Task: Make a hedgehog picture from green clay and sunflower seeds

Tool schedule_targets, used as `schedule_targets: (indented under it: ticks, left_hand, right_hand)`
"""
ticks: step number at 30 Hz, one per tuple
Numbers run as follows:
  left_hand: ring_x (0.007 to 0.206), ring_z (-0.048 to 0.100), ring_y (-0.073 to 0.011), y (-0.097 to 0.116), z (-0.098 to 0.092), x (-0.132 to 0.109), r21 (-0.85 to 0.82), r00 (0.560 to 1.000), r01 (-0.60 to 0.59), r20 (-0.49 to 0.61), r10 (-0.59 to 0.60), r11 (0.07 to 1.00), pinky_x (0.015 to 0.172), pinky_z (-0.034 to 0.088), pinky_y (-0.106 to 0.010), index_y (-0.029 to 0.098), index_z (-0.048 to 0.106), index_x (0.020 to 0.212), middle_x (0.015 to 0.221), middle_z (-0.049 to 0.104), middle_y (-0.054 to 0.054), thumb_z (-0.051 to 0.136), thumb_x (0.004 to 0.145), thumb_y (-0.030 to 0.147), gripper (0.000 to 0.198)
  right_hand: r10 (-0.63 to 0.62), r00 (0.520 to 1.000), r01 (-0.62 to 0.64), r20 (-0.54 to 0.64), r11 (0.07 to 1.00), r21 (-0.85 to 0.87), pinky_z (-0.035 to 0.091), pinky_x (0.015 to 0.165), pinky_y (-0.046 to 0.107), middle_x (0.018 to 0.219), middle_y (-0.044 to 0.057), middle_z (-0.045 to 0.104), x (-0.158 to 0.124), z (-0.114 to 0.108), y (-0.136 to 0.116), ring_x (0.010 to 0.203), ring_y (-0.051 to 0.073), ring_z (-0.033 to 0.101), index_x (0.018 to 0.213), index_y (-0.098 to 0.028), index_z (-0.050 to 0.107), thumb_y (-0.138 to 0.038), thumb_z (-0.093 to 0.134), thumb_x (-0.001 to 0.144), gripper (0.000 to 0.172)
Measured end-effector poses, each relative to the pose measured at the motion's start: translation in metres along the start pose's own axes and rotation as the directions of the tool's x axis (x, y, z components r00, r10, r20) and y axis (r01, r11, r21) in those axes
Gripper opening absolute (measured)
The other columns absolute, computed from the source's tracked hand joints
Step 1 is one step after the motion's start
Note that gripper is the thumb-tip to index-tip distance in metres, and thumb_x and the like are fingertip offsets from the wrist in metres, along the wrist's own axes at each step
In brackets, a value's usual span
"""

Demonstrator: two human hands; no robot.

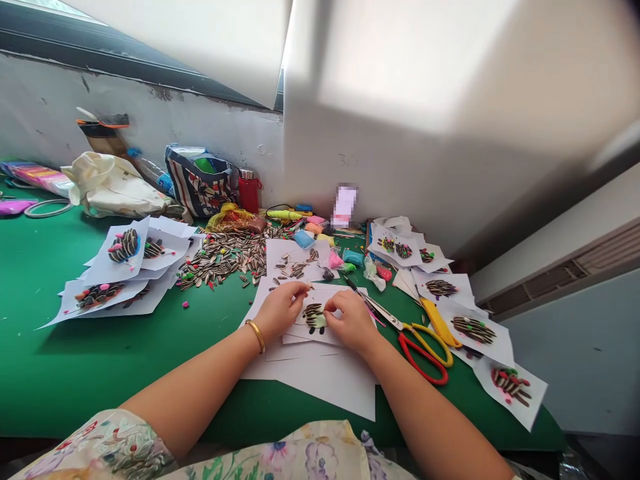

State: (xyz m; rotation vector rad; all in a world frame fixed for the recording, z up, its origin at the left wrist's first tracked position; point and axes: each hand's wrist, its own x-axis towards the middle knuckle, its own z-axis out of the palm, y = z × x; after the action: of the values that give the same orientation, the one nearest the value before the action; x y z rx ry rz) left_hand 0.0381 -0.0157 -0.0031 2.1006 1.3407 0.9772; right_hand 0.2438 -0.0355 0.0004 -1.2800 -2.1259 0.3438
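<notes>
Between my hands lies a white card (327, 293) bearing a small figure (315, 317) of pale green clay, striped seeds and black feet. My left hand (286, 307), with a gold bangle at its wrist, is at the card's left side, its thumb and fingertips pinched; what they hold is too small to name. My right hand (350, 319) touches the figure's right side, thumb and index finger together, and anything between them is hidden. More white sheets (325, 380) lie beneath. Loose striped seeds (297, 268) rest on a paper just beyond the card.
A seed pile (230, 257) spreads at the back left. Finished cards (105, 263) overlap at left, others (487, 320) at right. Scissors (425, 353) with red and yellow handles and a yellow cutter (440, 323) lie right of my hand. Clay packets (353, 259), bags and a red bottle (249, 191) stand behind.
</notes>
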Motion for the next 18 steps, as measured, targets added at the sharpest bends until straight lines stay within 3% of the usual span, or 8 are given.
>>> schedule_targets:
  ticks: [8, 18]
  left_hand:
    - [0.089, 0.067, -0.0198, 0.002, -0.0021, 0.0001, 0.079, 0.99, 0.073, 0.116, -0.081, 0.994, 0.078, 0.051, -0.03, 0.021, 0.068, 0.102, 0.097, 0.074, -0.003, 0.048, 0.088, 0.02, 0.024]
    - [0.089, 0.067, -0.0205, 0.003, -0.0029, -0.0001, 0.141, 0.99, 0.038, 0.13, -0.057, 0.989, 0.077, 0.049, -0.029, 0.021, 0.07, 0.1, 0.099, 0.074, -0.005, 0.048, 0.09, 0.021, 0.024]
  right_hand:
    - [-0.02, 1.0, 0.02, -0.006, 0.994, -0.107, 0.036, 0.082, 0.034, 0.079, 0.002, 0.066, -0.0017, 0.0077, -0.0056, 0.087, 0.02, 0.057, 0.075, -0.022, 0.067, -0.015, 0.063, 0.082, 0.011]
    - [-0.036, 0.998, 0.045, 0.049, 0.979, -0.197, 0.034, 0.084, 0.035, 0.084, 0.003, 0.066, -0.0008, 0.0092, -0.0062, 0.09, 0.02, 0.056, 0.079, -0.021, 0.068, -0.015, 0.063, 0.085, 0.009]
